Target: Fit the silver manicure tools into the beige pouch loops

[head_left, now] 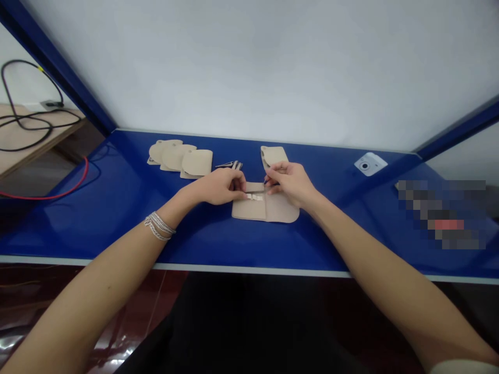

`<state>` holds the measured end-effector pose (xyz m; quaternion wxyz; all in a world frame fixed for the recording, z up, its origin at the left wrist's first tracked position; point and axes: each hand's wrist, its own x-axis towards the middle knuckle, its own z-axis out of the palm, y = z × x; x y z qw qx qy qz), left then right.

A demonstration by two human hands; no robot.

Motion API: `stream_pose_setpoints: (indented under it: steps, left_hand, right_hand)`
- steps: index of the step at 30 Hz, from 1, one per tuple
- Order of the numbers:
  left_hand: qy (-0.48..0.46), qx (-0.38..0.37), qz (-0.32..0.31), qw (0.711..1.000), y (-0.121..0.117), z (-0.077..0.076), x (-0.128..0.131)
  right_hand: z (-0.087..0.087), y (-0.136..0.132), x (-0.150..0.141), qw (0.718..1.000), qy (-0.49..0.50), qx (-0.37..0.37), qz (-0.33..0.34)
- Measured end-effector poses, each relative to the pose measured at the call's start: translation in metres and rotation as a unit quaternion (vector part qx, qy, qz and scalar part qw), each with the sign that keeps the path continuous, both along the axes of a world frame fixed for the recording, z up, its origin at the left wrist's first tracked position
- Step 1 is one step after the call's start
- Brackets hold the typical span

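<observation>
An unfolded beige pouch [249, 210] lies in front of me, its rounded flap [283, 209] to the right. A pale strip [254, 197] runs across its left half. My left hand [224, 186] is closed at the pouch's left upper edge, with thumb and fingers pinched by the strip. Over the fold, my right hand [290, 182] is closed in a pinch; a small dark tip shows at its fingers, too little to name. Just beyond my left hand lie several small metal tools [236, 165], partly hidden by it. Another beige pouch [275, 155] lies folded behind my right hand.
Several folded beige pouches [198, 163] overlap at the back left of the blue table [195, 228]. A white device with a round lens [370, 164] sits at the back right. A red cable [58, 197] crosses the left side. A pixelated patch covers things at far right.
</observation>
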<state>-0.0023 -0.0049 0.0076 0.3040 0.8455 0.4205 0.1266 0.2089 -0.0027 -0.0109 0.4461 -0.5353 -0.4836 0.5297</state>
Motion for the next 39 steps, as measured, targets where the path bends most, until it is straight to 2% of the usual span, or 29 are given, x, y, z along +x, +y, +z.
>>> stream_pose_setpoints:
  steps: [4, 10, 15, 22, 27, 39]
  left_hand:
    - [-0.020, 0.006, 0.008, 1.000, 0.002, -0.002, -0.001]
    - [-0.033, 0.051, 0.061, 0.996, 0.007, -0.008, 0.000]
    - [-0.013, 0.033, 0.041, 0.999, 0.006, -0.006, 0.000]
    - [0.002, 0.027, 0.046, 0.999, 0.006, -0.005, 0.001]
    - [0.006, 0.026, 0.041, 0.999, 0.007, -0.006, 0.000]
    - [-0.004, 0.021, 0.044, 0.999, 0.006, -0.006, 0.001]
  right_hand:
    - [-0.004, 0.002, 0.000, 1.000, -0.002, 0.007, 0.004]
    - [-0.011, 0.002, -0.002, 0.999, -0.039, 0.034, 0.014]
    - [-0.013, 0.001, -0.002, 0.992, -0.108, 0.061, 0.016]
    - [-0.015, 0.001, -0.001, 0.965, -0.227, 0.121, 0.050]
    - [-0.013, 0.001, -0.002, 0.960, -0.252, 0.113, 0.051]
    - [-0.004, -0.001, 0.003, 0.945, -0.290, 0.108, 0.106]
